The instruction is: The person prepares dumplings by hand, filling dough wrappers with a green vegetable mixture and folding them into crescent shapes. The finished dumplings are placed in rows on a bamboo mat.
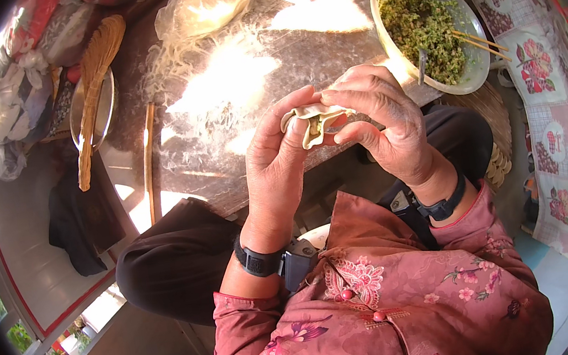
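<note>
Between my two hands, over the near edge of a floured board (200,188), is a dumpling wrapper (317,120) folded partway around a bit of green filling. Its front side gapes, so the filling shows. My left hand (279,135) pinches the wrapper's left end between thumb and fingers. At the right end, the fingertips of my right hand (377,113) hold the wrapper's edge. To the right stands a white bowl (478,66) of chopped green filling (420,27), with a pair of chopsticks (483,44) and a metal utensil (423,65) in it.
Dough in a clear plastic bag (209,3) lies at the back of the board. A thin rolling pin (151,162) rests at the left. Beyond it, a straw brush (93,94) lies across a metal bowl (111,100). Several dumplings (498,167) sit low on the right, by my knee.
</note>
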`<state>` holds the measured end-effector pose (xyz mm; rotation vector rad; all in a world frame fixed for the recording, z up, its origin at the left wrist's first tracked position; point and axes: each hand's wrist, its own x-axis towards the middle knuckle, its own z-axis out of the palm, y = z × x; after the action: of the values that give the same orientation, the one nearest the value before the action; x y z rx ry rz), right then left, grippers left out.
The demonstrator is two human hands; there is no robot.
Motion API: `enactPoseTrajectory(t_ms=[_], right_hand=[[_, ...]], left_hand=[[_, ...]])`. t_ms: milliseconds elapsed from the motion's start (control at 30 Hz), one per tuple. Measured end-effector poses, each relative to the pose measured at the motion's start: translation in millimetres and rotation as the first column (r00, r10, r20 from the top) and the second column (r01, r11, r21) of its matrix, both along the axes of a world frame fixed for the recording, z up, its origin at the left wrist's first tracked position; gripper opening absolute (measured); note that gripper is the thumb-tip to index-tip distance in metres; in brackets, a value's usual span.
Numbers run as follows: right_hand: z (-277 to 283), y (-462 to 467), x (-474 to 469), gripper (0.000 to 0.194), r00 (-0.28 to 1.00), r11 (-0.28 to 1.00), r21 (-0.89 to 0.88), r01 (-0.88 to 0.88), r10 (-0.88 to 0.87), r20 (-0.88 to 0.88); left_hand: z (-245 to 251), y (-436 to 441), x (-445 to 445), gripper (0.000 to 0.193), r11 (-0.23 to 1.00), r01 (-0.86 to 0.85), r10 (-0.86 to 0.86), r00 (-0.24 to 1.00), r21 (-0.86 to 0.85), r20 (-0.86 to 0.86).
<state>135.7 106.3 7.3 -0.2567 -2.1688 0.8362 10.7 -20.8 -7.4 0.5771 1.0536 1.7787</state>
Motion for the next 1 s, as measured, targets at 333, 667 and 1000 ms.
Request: enactPoseTrajectory(t_ms=[333, 667, 1000], right_hand=[[-1, 5, 3, 0.023, 0.998, 0.998, -0.019, -0.063, 0.063, -0.026], [3, 1, -4, 0.029, 0.996, 0.997, 0.033, -0.068, 0.069, -0.05], [0, 0, -6, 0.018, 0.994, 0.996, -0.045, -0.08, 0.077, -0.08]], left_hand=[[5, 1, 8, 0.05, 0.993, 0.106, -0.107, 0.994, 0.045, 0.011], [4, 1, 1, 0.066, 0.997, 0.058, -0.021, 0.806, 0.044, -0.591], [11, 1, 6, 0.068, 0.996, 0.085, -0.073, 0.9, 0.009, -0.43]])
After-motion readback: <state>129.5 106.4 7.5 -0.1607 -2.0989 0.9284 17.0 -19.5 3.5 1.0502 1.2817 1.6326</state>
